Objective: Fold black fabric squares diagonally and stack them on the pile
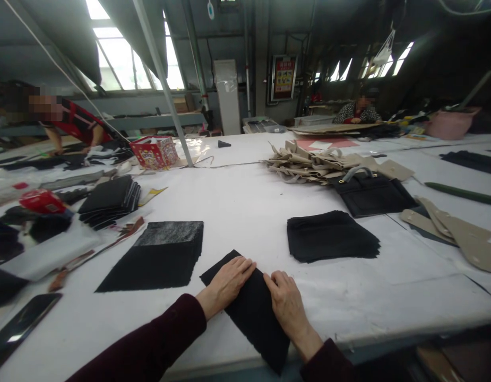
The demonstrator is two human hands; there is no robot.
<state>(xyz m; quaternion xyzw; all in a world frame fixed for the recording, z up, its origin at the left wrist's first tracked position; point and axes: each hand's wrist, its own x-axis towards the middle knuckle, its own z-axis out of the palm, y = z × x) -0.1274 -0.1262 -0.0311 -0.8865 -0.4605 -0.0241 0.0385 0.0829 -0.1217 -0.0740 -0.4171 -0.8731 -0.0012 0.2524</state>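
Note:
A dark strip of black fabric (pixel 257 313) lies slantwise on the white table in front of me, looking folded along its upper right edge. Flat on its upper part rests my left hand (pixel 233 276), fingers stretched out, pressing the cloth. At the right edge of the same piece is my right hand (pixel 285 300), its thumb touching the fold and its fingers slightly bent on the table beside it. A stack of black fabric with a grey patch (pixel 157 260) sits to the left. Another black fabric stack (pixel 330 237) sits to the right.
Beige cut pieces (pixel 309 164) are heaped behind a black bag (pixel 375 196). On the left are a folded dark stack (pixel 110 199), a red patterned box (pixel 154 153) and a phone (pixel 26 323). Two people work farther off. The table's front edge (pixel 372 339) is near me.

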